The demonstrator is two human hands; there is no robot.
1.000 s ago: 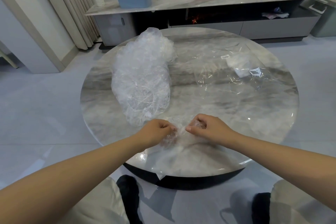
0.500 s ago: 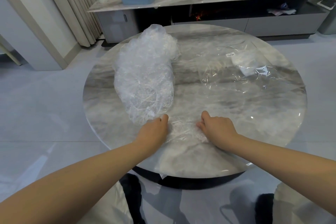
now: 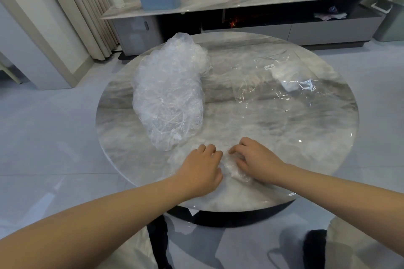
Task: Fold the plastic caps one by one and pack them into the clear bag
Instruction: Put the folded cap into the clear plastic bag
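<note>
A person's two bare hands work a crumpled plastic cap [image 3: 235, 169] at the 6 o'clock edge of a round marble table [image 3: 284, 129], seen from a head-worn camera. The cap's film is nearly as pale as the stone and partly covered by both hands, so its outline and any fold lines are hard to make out; what shows is a bunched strip running from about 11 o'clock toward 5 o'clock between the hands. The left hand [image 3: 202, 170] lies knuckles-up with fingers curled down onto the cap's left side; its fingertips are hidden, and whether they pinch the film or only press it cannot be told. The right hand [image 3: 255, 159] has fingers bent and slightly spread, tips on the cap's upper edge, the thumb tucked against the film. Both forearms are cut off by the frame's lower corners. A heap of loose caps [image 3: 170, 96] stands at 10 o'clock on the table, its long axis running from 12 toward 6 o'clock, its near end just beyond the left hand. The clear bag [image 3: 282, 85] lies flat at 2 o'clock, well apart from the hands, with folded white contents and a small label dimly visible through it; which way its mouth faces cannot be told.
</note>
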